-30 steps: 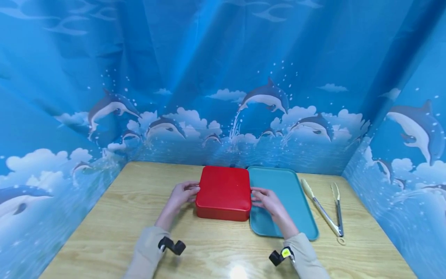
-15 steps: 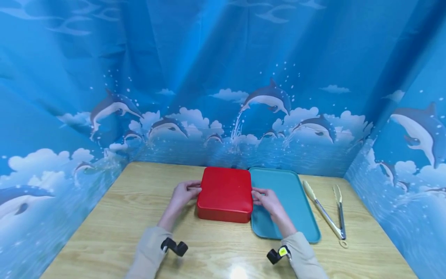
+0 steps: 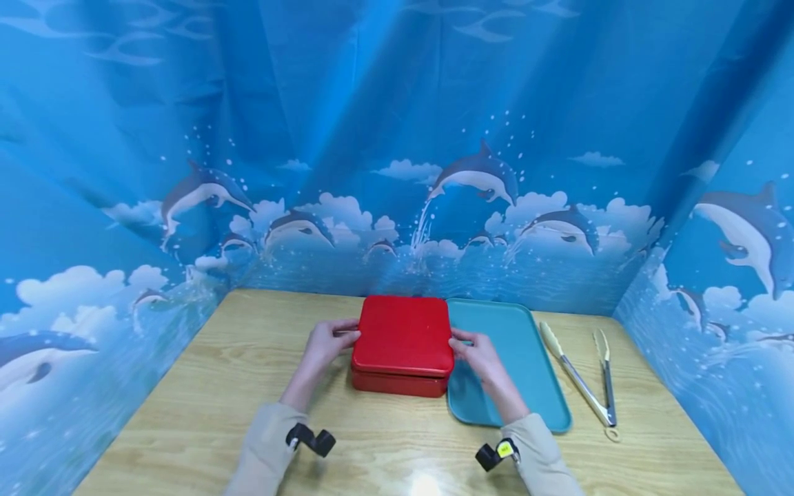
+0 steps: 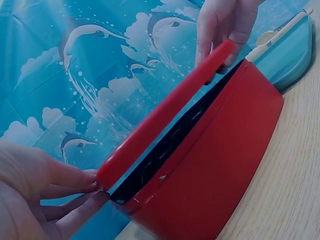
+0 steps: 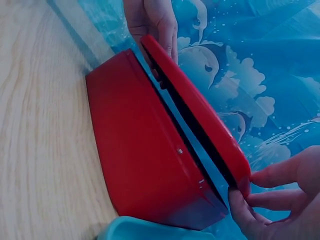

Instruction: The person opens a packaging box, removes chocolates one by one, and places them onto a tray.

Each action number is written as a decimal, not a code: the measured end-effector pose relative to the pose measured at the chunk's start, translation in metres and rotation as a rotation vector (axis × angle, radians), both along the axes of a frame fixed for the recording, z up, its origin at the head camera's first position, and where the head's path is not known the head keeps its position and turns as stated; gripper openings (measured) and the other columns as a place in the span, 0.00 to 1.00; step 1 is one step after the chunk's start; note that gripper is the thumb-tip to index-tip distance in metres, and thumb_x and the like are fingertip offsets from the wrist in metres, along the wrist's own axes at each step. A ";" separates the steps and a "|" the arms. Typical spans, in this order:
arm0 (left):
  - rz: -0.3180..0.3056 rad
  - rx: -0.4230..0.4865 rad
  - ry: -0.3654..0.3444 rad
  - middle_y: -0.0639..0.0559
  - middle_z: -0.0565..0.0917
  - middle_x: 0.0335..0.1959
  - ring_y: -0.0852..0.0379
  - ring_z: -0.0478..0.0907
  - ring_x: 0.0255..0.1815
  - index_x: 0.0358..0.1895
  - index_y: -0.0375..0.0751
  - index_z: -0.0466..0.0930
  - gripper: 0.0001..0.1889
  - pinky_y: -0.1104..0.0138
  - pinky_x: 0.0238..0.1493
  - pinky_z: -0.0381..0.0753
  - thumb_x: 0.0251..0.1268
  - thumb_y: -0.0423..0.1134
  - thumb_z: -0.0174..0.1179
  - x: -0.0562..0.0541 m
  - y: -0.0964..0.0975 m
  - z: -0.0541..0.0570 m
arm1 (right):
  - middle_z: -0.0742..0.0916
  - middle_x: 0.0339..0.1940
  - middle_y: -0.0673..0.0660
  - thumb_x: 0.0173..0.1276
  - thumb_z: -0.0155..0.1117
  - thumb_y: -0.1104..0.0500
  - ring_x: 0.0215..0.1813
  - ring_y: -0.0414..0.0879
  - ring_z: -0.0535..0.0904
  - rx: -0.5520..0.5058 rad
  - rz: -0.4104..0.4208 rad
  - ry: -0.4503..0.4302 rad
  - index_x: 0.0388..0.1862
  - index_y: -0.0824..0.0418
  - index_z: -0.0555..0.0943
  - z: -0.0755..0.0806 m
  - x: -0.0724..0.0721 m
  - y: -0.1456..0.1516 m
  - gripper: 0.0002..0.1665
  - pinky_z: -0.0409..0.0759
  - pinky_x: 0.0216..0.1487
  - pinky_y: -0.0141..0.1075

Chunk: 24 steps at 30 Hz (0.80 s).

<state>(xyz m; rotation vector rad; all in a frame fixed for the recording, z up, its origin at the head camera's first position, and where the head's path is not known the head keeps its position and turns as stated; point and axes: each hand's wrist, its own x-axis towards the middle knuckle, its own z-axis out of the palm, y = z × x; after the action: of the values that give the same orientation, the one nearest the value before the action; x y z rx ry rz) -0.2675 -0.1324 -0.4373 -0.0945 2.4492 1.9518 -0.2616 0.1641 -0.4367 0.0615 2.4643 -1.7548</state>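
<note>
A red square box point(image 4: 215, 150) with a dark inside stands on the wooden table. Its red lid point(image 3: 404, 334) is raised a little off the box, and a gap shows between them in both wrist views. On the left side, my left hand point(image 3: 324, 344) pinches the lid's edge between thumb and fingers. My right hand point(image 3: 477, 355) pinches the opposite edge of the lid point(image 5: 200, 112). What lies inside the box is hidden.
Right of the box lies a teal tray point(image 3: 505, 358), close against its side. Farther right are metal tongs point(image 3: 583, 386) with cream tips, spread apart. A dolphin-print curtain point(image 3: 397, 172) stands behind the wooden table point(image 3: 217, 399).
The lid has come up off the box, showing a gap along the front. Both hands, earlier at the box's sides, now hold the lid's edges.
</note>
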 end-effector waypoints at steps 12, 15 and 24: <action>0.045 -0.032 0.313 0.33 0.86 0.53 0.39 0.84 0.54 0.60 0.29 0.81 0.21 0.60 0.51 0.85 0.64 0.19 0.61 -0.006 0.002 0.001 | 0.76 0.70 0.68 0.76 0.61 0.59 0.51 0.48 0.86 -0.112 -0.013 0.000 0.75 0.67 0.69 0.019 0.005 0.004 0.32 0.74 0.69 0.52; 0.038 0.012 0.394 0.33 0.85 0.54 0.38 0.84 0.54 0.60 0.28 0.81 0.22 0.61 0.53 0.84 0.62 0.18 0.63 -0.007 0.002 0.001 | 0.76 0.71 0.67 0.76 0.61 0.59 0.51 0.47 0.86 -0.134 -0.018 0.002 0.75 0.66 0.68 0.024 0.007 0.004 0.32 0.75 0.68 0.51; 0.084 0.019 0.502 0.35 0.87 0.50 0.39 0.86 0.50 0.54 0.32 0.86 0.21 0.63 0.51 0.85 0.58 0.16 0.65 -0.004 0.001 0.000 | 0.76 0.65 0.68 0.75 0.61 0.62 0.49 0.41 0.81 -0.209 -0.011 0.039 0.79 0.63 0.64 0.026 0.009 0.003 0.36 0.83 0.50 0.30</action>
<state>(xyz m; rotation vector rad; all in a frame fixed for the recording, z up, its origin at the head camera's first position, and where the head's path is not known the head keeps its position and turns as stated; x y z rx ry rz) -0.2719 -0.1309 -0.4369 0.3413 2.7484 2.2629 -0.2531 0.1671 -0.4102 0.0232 2.2946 -2.0249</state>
